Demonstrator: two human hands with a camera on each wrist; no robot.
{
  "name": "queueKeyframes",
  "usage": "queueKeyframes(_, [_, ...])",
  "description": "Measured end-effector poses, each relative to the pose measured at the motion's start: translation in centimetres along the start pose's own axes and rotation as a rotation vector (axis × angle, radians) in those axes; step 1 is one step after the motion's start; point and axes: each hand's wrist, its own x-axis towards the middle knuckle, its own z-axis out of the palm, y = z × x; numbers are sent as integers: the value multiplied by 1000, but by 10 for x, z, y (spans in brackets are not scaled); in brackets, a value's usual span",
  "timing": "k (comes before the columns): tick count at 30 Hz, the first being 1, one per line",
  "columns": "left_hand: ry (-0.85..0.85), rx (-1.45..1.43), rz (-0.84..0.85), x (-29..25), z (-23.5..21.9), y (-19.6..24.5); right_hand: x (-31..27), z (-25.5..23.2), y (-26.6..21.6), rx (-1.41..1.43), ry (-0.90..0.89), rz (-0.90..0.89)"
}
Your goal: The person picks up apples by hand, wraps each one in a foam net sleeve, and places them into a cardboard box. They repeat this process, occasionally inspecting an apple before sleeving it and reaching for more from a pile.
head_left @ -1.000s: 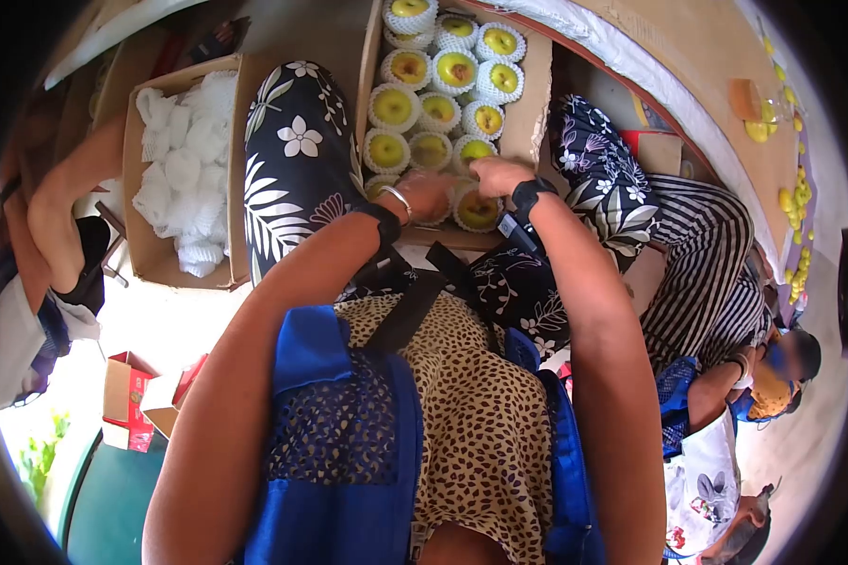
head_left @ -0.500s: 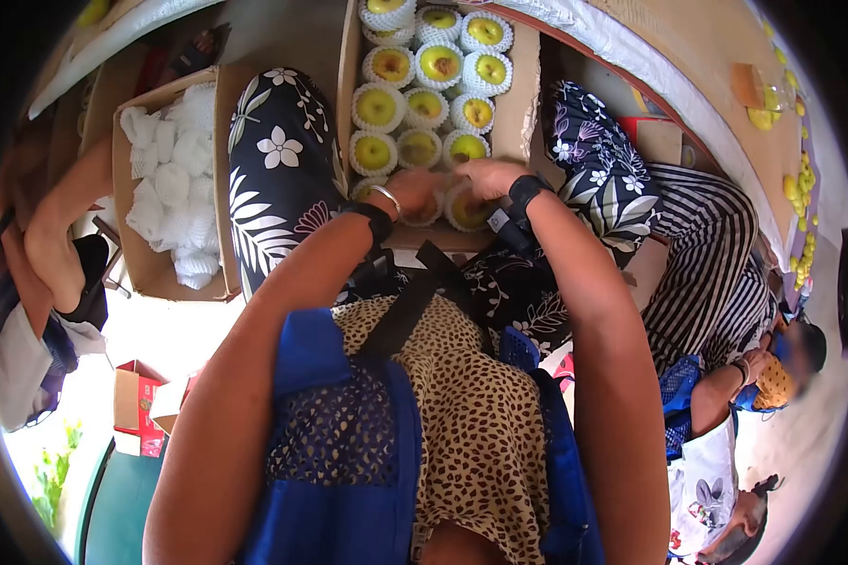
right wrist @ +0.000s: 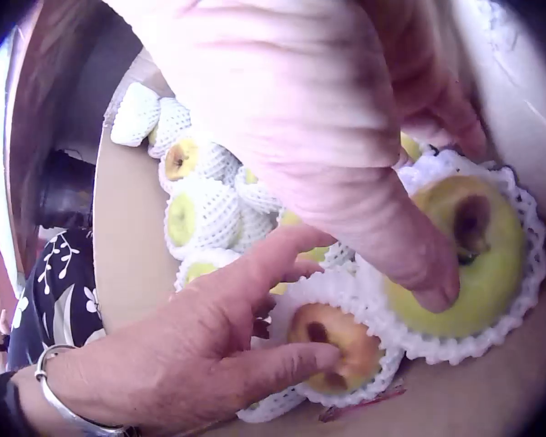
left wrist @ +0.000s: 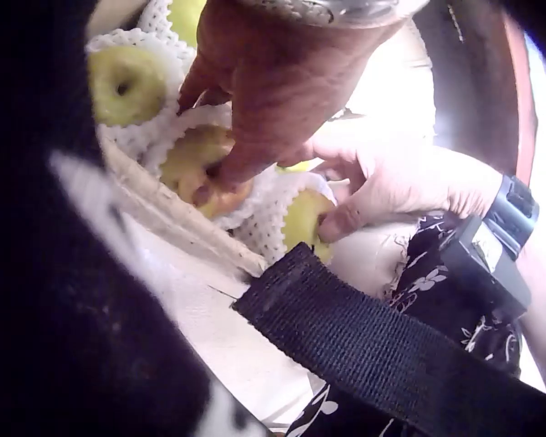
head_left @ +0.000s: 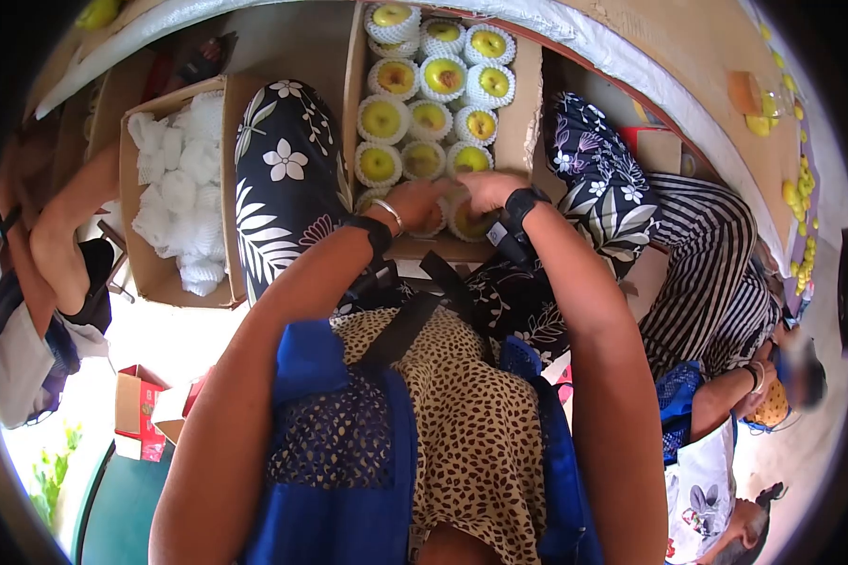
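Note:
A cardboard carton (head_left: 522,122) holds rows of yellow-green apples in white foam nets. My left hand (head_left: 415,203), with a bracelet, is at its near edge; in the right wrist view its thumb lies on a netted apple (right wrist: 357,339) with brown marks, and its fingers reach round the far side. Just beside it, my right hand (head_left: 493,188) grips the neighbouring apple (right wrist: 500,259), thumb on top near a dark spot, fingers over the far edge of the net. The two nets touch. Left wrist view: both hands (left wrist: 287,86) are low over the fruit.
A box of loose white foam nets (head_left: 181,179) stands to the left, beyond a patterned trouser leg (head_left: 287,193). People sit at both sides. A covered table (head_left: 669,56) with a jar and small yellow fruit runs along the right. Red cartons (head_left: 139,414) lie lower left.
The view has shifted slightly. Both hands stay over the same near row of apples, with small finger movements; the carton's contents look unchanged.

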Motion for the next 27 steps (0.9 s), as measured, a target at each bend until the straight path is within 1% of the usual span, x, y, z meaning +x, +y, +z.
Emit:
queueKeyframes(1, [-22,17,-4,-2,-5,4,-2,-4,-1,3,2,-49])
queueKeyframes(2, [-40,35,-7,-2,-13,7,-7,-7,0,23,-17,10])
queueKeyframes(3, [-52,53,-13,-3,-24,11,-24,-24,-10,39,-35,64])
queueKeyframes(4, [2,59,-37,-4,-36,11,-33,-33,-18,54,-50,114])
queueKeyframes(5, [56,68,-61,-7,-49,10,-18,-26,5,12,118,-30])
queueKeyframes(6, [109,77,-81,-12,-64,11,-41,-47,0,65,184,-69])
queueKeyframes(7, [145,-32,-106,-24,-86,14,-51,-50,17,375,335,-138])
queueKeyframes(8, [180,-142,-129,-41,-109,17,-67,-61,27,541,463,-178])
queueKeyframes(9, [230,-363,-94,-59,-126,12,-76,-65,39,752,666,-207])
queueKeyframes(10, [279,-581,-58,-79,-142,9,-81,-66,54,903,931,-205])
queueKeyframes(11, [401,-700,-82,-103,-159,19,-84,-67,68,1116,1107,-208])
queueKeyframes(12, [521,-820,-108,-126,-170,29,-79,-68,87,1248,1168,-128])
queueKeyframes(14, [782,-920,-96,-157,-181,27,-77,-65,99,1403,1012,33])
queueKeyframes(16, [909,-1069,-105,-180,-187,21,-71,-67,94,1490,835,11])
queueKeyframes(17, [935,-1158,-80,-189,-189,21,-70,-68,89,1456,907,-12])
queueKeyframes(20, [851,-1327,154,-205,-197,48,-73,-71,87,1307,954,72])
queueKeyframes(21, [814,-1351,213,-209,-202,62,-73,-73,81,1215,980,110])
queueKeyframes(23, [806,-1262,274,-211,-212,92,-56,-75,86,1123,1075,-2])
queueKeyframes(24, [801,-1229,301,-212,-213,105,-59,-75,80,1069,1118,-49])
queueKeyframes(25, [801,-1188,322,-214,-214,115,-66,-75,75,1150,1142,-86])
queueKeyframes(27, [805,-1182,334,-221,-208,123,-70,-76,69,1204,1141,-149])
